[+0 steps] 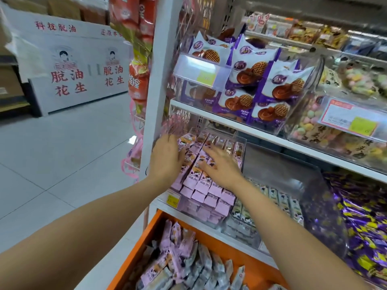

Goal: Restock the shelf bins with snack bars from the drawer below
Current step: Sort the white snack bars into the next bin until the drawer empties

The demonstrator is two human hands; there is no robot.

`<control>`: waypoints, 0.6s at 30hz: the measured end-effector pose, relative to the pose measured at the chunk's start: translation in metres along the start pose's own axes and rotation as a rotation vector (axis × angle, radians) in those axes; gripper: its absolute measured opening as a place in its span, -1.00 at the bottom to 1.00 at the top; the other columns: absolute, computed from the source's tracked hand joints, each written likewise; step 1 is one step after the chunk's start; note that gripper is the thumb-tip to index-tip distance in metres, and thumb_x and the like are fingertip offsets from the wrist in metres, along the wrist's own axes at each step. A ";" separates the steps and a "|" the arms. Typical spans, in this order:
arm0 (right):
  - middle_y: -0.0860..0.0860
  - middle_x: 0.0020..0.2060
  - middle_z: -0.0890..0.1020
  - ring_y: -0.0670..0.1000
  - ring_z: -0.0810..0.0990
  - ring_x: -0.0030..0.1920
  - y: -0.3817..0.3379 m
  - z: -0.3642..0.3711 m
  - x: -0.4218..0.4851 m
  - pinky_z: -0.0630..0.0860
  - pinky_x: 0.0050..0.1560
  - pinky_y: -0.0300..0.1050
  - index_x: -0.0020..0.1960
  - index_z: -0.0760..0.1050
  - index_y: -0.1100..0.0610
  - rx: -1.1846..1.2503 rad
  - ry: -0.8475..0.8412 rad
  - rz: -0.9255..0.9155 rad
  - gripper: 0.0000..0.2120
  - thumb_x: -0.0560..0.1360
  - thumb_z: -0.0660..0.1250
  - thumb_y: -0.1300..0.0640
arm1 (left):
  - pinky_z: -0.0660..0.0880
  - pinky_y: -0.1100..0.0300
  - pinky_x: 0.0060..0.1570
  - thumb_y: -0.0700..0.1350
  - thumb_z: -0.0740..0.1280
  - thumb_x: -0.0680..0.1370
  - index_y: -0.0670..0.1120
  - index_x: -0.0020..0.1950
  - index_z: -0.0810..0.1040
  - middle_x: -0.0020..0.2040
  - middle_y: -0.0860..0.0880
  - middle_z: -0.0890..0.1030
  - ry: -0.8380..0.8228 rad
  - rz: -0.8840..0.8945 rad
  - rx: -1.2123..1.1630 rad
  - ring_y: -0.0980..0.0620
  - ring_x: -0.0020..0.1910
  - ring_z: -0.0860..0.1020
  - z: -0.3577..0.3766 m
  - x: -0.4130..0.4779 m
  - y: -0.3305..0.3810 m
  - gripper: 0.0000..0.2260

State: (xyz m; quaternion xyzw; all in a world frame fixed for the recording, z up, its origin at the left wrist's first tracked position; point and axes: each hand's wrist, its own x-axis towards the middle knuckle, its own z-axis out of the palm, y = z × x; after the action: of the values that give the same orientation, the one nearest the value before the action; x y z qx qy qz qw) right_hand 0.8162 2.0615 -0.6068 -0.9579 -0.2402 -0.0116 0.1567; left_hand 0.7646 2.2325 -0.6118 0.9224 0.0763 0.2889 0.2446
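Bin: clear plastic shelf bin (pixel 240 143), looks nearly full of pink-wrapped snack bars (pixel 202 185).
Hands: left hand (pixel 167 156), right hand (pixel 222 167) spread flat atop them, gripping nothing.
Remaining: orange drawer (pixel 154 228) below bin, many loose bars (pixel 178 258).

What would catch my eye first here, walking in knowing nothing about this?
Front and centre, the left hand and the right hand lie with fingers spread on neat rows of pink snack bars in a clear shelf bin. Just below, an open orange drawer holds a loose heap of more bars. Higher up stand purple-and-white cookie packs.
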 end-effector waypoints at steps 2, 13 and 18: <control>-0.02 0.58 0.08 0.03 0.02 0.57 0.002 0.003 -0.001 -0.11 0.52 0.04 0.56 0.14 -0.08 -0.031 -0.011 -0.003 -0.46 0.63 0.06 -0.22 | 0.42 0.00 0.04 -0.08 0.29 0.62 -0.25 0.20 0.46 0.12 -0.19 0.51 0.004 -0.019 0.042 -0.18 0.08 0.48 0.008 0.008 -0.001 -0.73; -0.04 0.57 0.08 -0.01 0.00 0.56 0.004 0.004 -0.003 -0.12 0.51 0.01 0.54 0.19 -0.09 -0.058 -0.010 -0.037 -0.47 0.62 -0.01 -0.26 | 0.48 -0.09 -0.06 -0.07 0.33 0.59 -0.20 0.32 0.42 0.09 -0.23 0.60 0.095 -0.132 -0.015 -0.26 0.01 0.58 0.028 0.030 0.001 -0.64; -0.04 0.57 0.08 -0.01 -0.01 0.56 0.004 0.003 -0.004 -0.11 0.51 0.00 0.53 0.19 -0.09 -0.049 -0.017 -0.039 -0.47 0.62 -0.01 -0.25 | 0.48 -0.05 -0.09 -0.13 0.37 0.56 -0.15 0.28 0.45 0.03 -0.22 0.59 0.067 -0.094 -0.041 -0.23 -0.06 0.56 0.028 0.027 0.000 -0.68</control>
State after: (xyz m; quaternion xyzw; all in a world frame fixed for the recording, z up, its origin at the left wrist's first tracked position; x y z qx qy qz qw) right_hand 0.8142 2.0574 -0.6113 -0.9567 -0.2596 -0.0123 0.1311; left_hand 0.8025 2.2292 -0.6182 0.9025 0.1219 0.3091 0.2740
